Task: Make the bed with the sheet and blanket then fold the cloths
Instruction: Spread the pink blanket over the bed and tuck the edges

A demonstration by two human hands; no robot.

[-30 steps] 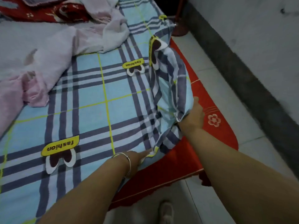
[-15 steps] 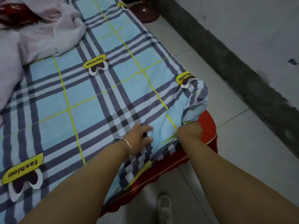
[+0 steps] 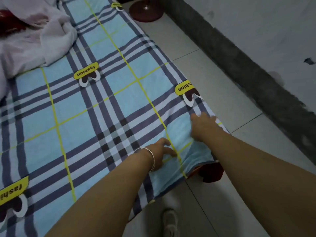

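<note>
Both hands flat, fingers released: left hand (image 3: 161, 151) and right hand (image 3: 203, 124) press the sheet (image 3: 95, 106) onto the bed corner to smooth it; pink cloths (image 3: 34, 40) heaped far left.

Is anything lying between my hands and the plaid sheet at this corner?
No. The left hand and right hand lie directly on the plaid sheet; the pink blanket sits bunched far up the bed.
</note>
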